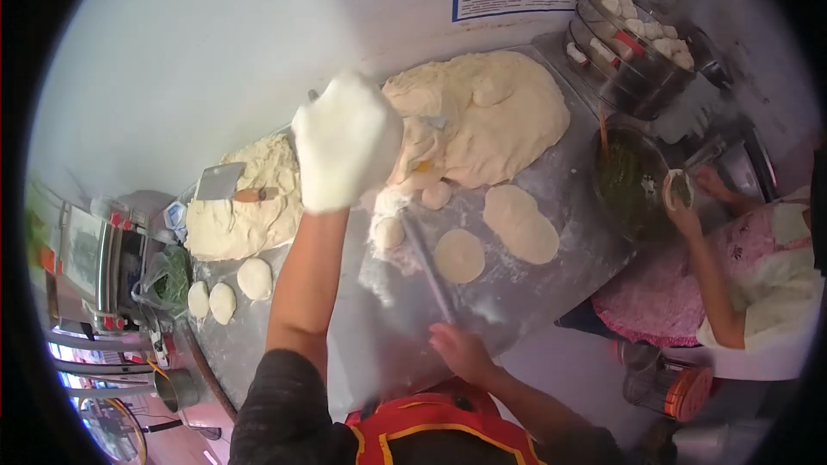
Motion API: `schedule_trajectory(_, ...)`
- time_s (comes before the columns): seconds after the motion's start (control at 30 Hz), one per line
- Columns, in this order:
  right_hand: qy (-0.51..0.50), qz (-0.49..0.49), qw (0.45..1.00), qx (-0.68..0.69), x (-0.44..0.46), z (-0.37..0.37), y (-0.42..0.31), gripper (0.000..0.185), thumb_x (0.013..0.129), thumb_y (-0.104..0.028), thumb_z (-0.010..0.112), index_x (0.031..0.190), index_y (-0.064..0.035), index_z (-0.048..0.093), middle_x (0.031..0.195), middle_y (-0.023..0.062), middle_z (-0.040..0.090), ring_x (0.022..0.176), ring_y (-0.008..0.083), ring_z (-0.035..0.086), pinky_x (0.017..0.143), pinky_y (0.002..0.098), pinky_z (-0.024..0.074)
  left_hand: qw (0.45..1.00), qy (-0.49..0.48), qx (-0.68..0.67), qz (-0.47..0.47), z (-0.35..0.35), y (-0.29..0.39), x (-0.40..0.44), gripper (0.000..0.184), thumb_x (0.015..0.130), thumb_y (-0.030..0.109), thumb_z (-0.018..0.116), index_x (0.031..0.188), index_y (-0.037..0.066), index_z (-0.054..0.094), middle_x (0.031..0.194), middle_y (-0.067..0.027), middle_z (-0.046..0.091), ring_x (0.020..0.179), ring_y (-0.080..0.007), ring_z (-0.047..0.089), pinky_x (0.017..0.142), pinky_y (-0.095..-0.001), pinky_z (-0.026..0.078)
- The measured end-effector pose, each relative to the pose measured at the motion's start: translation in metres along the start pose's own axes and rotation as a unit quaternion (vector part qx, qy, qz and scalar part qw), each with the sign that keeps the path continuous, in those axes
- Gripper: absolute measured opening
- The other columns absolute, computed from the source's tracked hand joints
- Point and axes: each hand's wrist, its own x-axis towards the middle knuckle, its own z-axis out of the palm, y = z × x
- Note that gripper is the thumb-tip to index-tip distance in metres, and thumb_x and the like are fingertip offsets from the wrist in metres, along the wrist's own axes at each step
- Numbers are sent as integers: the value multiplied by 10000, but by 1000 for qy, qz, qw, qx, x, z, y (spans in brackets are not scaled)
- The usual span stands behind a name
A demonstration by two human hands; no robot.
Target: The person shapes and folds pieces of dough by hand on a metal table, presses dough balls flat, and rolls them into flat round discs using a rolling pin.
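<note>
A flat round of dough point(346, 142) is draped over my raised left hand point(327, 213), hiding the fingers and leaving only the wrist showing. My right hand point(463, 351) is closed around the near end of a rolling pin point(428, 267), which lies slanted over the floured worktop. A small dough ball point(388, 232) sits in loose flour by the pin's far end. To the right of the pin lie a rolled-out dough round point(459, 256) and two overlapping flat rounds point(521, 226). Behind them spreads a large mass of dough point(508, 112).
At left, a dough scraper point(219, 182) rests on another dough slab point(267, 224), near several dough pieces point(254, 279). On the right, a co-worker's hand point(683, 215) holds a filled wrapper over a bowl of green filling point(633, 181). Steamer trays point(629, 52) hold buns at the back.
</note>
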Motion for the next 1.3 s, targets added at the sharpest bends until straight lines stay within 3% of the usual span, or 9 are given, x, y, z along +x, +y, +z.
schedule_trajectory(0.1,16,54,997,54,-16,-39,17,258,937,-137,609,1169,-29,583,1013,144,693,917,246,688,795,350,536,843,32,476,248,69,34,67,329,822,161,563,1089,-24,608,1084,-204,584,1116,-360,539,923,-503,443)
schedule_trajectory(0.13,34,74,994,73,-20,-47,22,251,937,-127,609,1167,-29,586,1007,138,695,913,227,689,791,342,539,855,62,426,289,100,35,85,325,818,162,563,1080,-23,615,1076,-203,587,1112,-360,541,917,-506,447)
schedule_trajectory(0.2,55,93,989,99,-20,-60,34,245,942,-116,601,1168,-22,586,998,127,700,919,200,687,793,330,542,927,80,-88,355,190,3,104,501,910,283,545,1290,-43,526,1302,-279,506,1299,-425,381,1102,-503,283)
schedule_trajectory(0.27,56,90,988,115,-15,-70,43,246,953,-114,585,1175,-8,583,990,117,702,940,184,680,805,322,542,983,-110,140,48,245,15,86,547,1018,364,372,1375,-44,443,1519,-237,307,1383,-418,304,1164,-435,219)
schedule_trajectory(0.37,78,99,977,172,-3,-65,53,254,962,-106,563,1185,14,576,1025,127,691,984,184,671,843,311,532,984,-155,89,20,269,11,0,533,960,324,520,1370,-11,460,1498,-250,329,1361,-414,344,1139,-460,273)
schedule_trajectory(0.6,-30,13,990,138,61,-42,26,397,958,-76,532,1338,21,474,1318,213,541,1222,283,546,1009,375,436,972,-228,-44,22,76,1,-205,618,855,184,673,1403,46,424,1418,-229,440,1329,-396,399,1110,-464,329)
schedule_trajectory(0.8,-71,-135,987,39,145,60,-6,562,929,-86,546,1438,19,333,1426,266,419,1335,405,398,1108,442,326,943,50,261,-200,-106,-95,-314,455,902,158,604,1309,-15,495,1328,-256,497,1248,-440,444,1067,-496,347)
schedule_trajectory(0.97,-24,-224,973,-50,232,168,-27,577,937,-103,522,1450,30,296,1457,266,375,1342,424,374,1110,463,323,899,141,286,-300,-201,-177,-311,473,905,161,604,1319,-29,475,1327,-255,491,1271,-411,427,1064,-469,348)
schedule_trajectory(1.3,-78,-122,963,-229,267,238,-61,573,960,-195,480,1447,48,301,1491,292,310,1388,433,293,1158,480,219,942,-31,226,-247,-251,-259,-250,591,875,257,642,1344,-47,452,1348,-239,494,1315,-384,407,1101,-447,332)
